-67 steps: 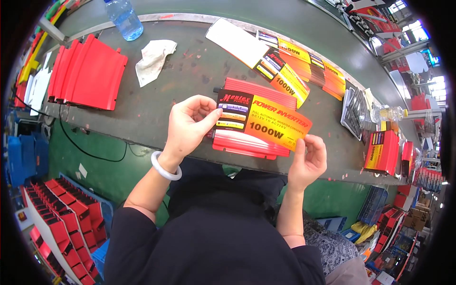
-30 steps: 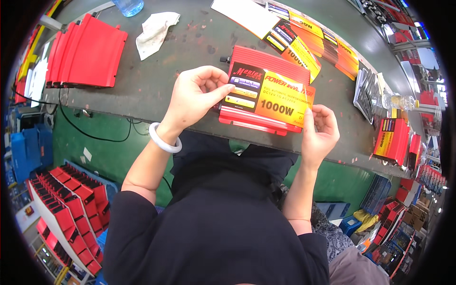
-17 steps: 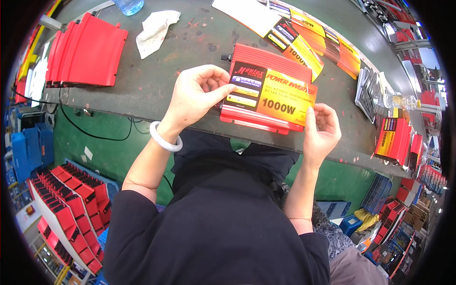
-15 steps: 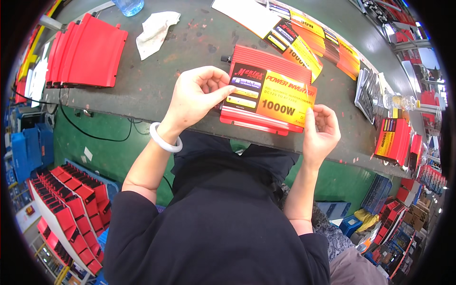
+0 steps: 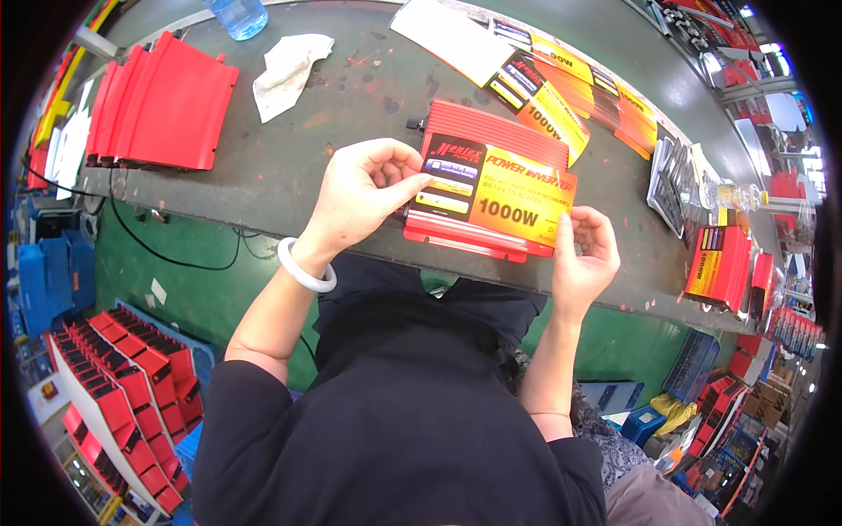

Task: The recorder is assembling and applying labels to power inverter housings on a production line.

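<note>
A red power inverter [image 5: 491, 121] with a ribbed metal case lies near the front edge of the workbench. Over its top face is a black, yellow and orange label [image 5: 517, 191]. My left hand [image 5: 364, 188], with a white bracelet at the wrist, pinches the label's left edge between thumb and fingers. At the lower right corner, my right hand [image 5: 586, 259] pinches the label the same way. Whether the label's underside touches the case I cannot tell. The label hides much of the inverter's top, while a red flange shows along its near side.
Red inverter cases [image 5: 175, 105] stand in a row at the left, near a crumpled white cloth [image 5: 289, 74] and a blue-tinted bottle [image 5: 239, 17]. Printed labels [image 5: 557, 110] and a white sheet [image 5: 452, 39] lie at the back. Labelled inverters [image 5: 719, 267] stand at the right edge.
The view has shifted slightly, and the inverter, label and both hands sit a little lower in it. The grip on the label looks the same.
</note>
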`<action>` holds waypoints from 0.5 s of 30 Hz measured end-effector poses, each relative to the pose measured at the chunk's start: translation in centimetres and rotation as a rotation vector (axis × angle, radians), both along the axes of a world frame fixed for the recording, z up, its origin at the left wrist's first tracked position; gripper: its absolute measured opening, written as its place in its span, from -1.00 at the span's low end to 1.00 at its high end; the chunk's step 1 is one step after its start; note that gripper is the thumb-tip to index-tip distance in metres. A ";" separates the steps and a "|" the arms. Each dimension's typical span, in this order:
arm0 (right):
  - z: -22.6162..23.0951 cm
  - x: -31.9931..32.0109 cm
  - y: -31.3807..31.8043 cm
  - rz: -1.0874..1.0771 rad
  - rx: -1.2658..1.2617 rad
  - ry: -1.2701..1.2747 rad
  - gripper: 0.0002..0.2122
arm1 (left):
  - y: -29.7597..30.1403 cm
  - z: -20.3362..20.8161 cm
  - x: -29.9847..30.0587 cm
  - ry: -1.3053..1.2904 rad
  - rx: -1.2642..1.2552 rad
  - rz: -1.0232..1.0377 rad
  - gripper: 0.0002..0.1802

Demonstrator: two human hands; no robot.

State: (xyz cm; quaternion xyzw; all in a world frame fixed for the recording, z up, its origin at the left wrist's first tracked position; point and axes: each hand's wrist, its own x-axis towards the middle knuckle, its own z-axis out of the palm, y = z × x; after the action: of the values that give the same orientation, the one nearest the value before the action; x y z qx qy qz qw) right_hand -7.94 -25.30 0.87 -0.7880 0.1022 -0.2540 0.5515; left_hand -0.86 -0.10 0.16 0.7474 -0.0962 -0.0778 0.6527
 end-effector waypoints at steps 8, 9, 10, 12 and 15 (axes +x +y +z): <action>-0.6 0.0 -0.3 -0.009 -0.039 0.007 -0.89 | -0.1 -0.2 0.1 0.014 -0.018 0.001 -0.87; -0.7 0.0 -0.3 -0.009 -0.040 0.009 -0.89 | 0.0 -0.3 0.1 0.013 -0.023 0.002 -0.86; -0.8 0.0 -0.4 -0.012 -0.043 0.011 -0.89 | -0.1 -0.3 0.1 0.013 -0.025 0.001 -0.86; -0.7 -0.1 -0.4 -0.009 -0.041 0.016 -0.89 | -0.1 -0.2 0.1 0.019 -0.022 0.006 -0.86; -0.9 0.0 -0.4 -0.006 -0.039 0.024 -0.89 | -0.1 -0.2 0.1 0.032 -0.020 0.012 -0.86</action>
State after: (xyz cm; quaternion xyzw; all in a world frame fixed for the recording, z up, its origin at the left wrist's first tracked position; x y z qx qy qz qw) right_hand -7.94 -25.69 0.00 -0.8014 0.1063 -0.2480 0.5339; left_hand -0.78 -0.20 -0.04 0.7402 -0.0821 -0.0847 0.6619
